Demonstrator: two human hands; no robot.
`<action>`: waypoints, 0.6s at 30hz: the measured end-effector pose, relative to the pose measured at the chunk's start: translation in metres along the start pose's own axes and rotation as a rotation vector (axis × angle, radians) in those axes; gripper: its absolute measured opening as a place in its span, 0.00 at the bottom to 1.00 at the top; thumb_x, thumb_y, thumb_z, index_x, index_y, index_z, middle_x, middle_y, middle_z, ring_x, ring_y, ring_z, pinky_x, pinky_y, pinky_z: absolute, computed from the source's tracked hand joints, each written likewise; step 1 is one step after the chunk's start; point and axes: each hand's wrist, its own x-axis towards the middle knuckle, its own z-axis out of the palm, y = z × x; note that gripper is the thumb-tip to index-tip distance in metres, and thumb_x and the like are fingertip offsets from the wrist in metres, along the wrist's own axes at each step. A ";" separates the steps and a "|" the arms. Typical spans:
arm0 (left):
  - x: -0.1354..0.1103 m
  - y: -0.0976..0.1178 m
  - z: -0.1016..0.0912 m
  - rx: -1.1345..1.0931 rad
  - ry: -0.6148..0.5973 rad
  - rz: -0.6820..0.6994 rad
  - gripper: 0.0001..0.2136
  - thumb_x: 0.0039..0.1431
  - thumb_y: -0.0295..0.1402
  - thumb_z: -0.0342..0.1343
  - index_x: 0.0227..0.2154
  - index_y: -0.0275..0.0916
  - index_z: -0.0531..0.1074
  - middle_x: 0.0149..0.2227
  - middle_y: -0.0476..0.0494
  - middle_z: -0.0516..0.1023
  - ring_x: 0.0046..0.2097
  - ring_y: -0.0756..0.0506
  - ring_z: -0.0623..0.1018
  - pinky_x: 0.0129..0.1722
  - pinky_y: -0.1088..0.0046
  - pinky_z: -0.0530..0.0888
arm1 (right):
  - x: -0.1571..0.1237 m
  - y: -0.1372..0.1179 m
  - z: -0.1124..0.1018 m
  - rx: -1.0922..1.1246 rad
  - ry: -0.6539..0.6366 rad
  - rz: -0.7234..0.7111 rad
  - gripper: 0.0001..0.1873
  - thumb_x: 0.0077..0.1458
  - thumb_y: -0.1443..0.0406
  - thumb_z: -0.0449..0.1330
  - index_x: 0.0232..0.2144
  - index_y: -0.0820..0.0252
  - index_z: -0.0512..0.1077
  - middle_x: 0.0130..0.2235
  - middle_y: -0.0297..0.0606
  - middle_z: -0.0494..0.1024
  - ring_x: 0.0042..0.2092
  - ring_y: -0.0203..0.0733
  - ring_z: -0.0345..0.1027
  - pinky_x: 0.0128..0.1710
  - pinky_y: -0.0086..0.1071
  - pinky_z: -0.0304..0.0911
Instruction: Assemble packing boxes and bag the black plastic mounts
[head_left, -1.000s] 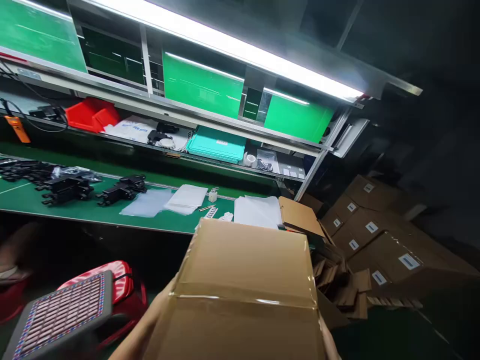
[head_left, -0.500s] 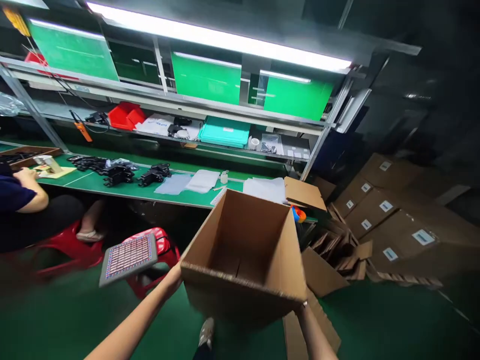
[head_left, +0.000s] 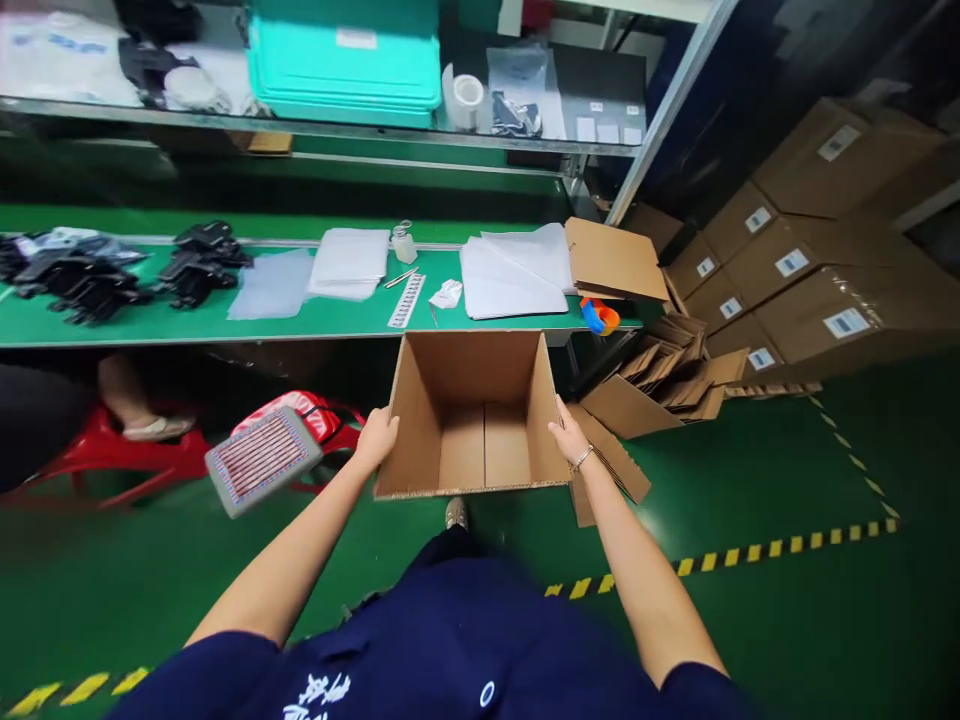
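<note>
An open-topped cardboard box point(head_left: 480, 365) is held out in front of me at the bench's front edge. Its top flaps do not show, and the bare bottom with a centre seam is visible inside. My left hand point(head_left: 379, 436) grips the left wall, thumb near the rim. On the opposite wall, my right hand point(head_left: 570, 436) is closed the same way, a bracelet at its wrist. Both hands' fingers are partly hidden behind the cardboard.
The green bench point(head_left: 337, 320) carries white sheets point(head_left: 514, 275), black parts point(head_left: 202, 262) and an orange-and-blue tape roll point(head_left: 600, 316). At left is a red stool point(head_left: 337, 436) with a padded mat point(head_left: 262, 455). Flattened cardboard point(head_left: 637, 400) and stacked cartons point(head_left: 795, 265) stand right.
My view has tilted down toward the bench and floor. The box, held in both hands, has levelled out and its inside bottom is now plainly seen.
</note>
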 end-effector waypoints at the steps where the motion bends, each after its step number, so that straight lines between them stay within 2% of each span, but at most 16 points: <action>1: -0.001 -0.002 0.002 0.026 -0.007 0.008 0.14 0.56 0.35 0.47 0.41 0.36 0.72 0.43 0.34 0.76 0.55 0.34 0.71 0.58 0.53 0.66 | 0.002 0.001 -0.002 0.008 0.003 0.000 0.39 0.56 0.59 0.51 0.68 0.59 0.48 0.69 0.38 0.53 0.69 0.40 0.46 0.68 0.39 0.44; 4: -0.006 -0.005 0.012 0.089 -0.014 0.040 0.15 0.55 0.35 0.43 0.39 0.36 0.71 0.40 0.33 0.75 0.51 0.33 0.72 0.55 0.51 0.68 | -0.003 0.008 -0.009 0.012 0.028 0.003 0.37 0.56 0.58 0.52 0.67 0.56 0.53 0.67 0.36 0.57 0.68 0.41 0.49 0.68 0.40 0.46; 7: -0.009 -0.004 0.020 0.117 -0.014 0.074 0.17 0.53 0.36 0.42 0.40 0.35 0.70 0.40 0.33 0.74 0.48 0.33 0.73 0.53 0.51 0.70 | -0.007 0.015 -0.021 -0.021 0.054 0.009 0.32 0.58 0.55 0.53 0.64 0.52 0.60 0.63 0.36 0.66 0.65 0.44 0.57 0.65 0.42 0.53; 10: -0.007 -0.008 0.020 0.129 -0.006 0.088 0.18 0.52 0.38 0.43 0.40 0.37 0.70 0.39 0.35 0.76 0.46 0.34 0.75 0.51 0.52 0.72 | 0.021 0.017 -0.055 -0.112 0.102 0.035 0.25 0.61 0.55 0.53 0.58 0.56 0.67 0.57 0.43 0.73 0.58 0.47 0.67 0.59 0.44 0.62; 13: -0.001 -0.016 0.018 0.133 0.015 0.047 0.19 0.51 0.42 0.43 0.39 0.37 0.71 0.40 0.35 0.78 0.46 0.34 0.77 0.51 0.54 0.73 | 0.099 0.015 -0.117 -0.256 0.203 0.061 0.25 0.63 0.57 0.54 0.59 0.61 0.65 0.59 0.48 0.70 0.57 0.48 0.67 0.59 0.49 0.61; 16: -0.001 -0.019 0.020 0.117 0.053 -0.078 0.19 0.48 0.46 0.46 0.36 0.39 0.73 0.40 0.37 0.80 0.47 0.33 0.78 0.51 0.55 0.74 | 0.207 0.009 -0.184 -0.420 0.272 0.040 0.27 0.62 0.62 0.54 0.62 0.63 0.60 0.65 0.50 0.60 0.64 0.50 0.56 0.64 0.48 0.52; 18: -0.006 -0.011 0.025 0.112 0.083 -0.183 0.18 0.46 0.48 0.48 0.32 0.41 0.74 0.38 0.39 0.81 0.47 0.32 0.79 0.50 0.56 0.75 | 0.275 0.007 -0.217 -0.511 0.285 0.020 0.30 0.61 0.64 0.54 0.64 0.62 0.57 0.68 0.50 0.54 0.68 0.51 0.48 0.66 0.47 0.47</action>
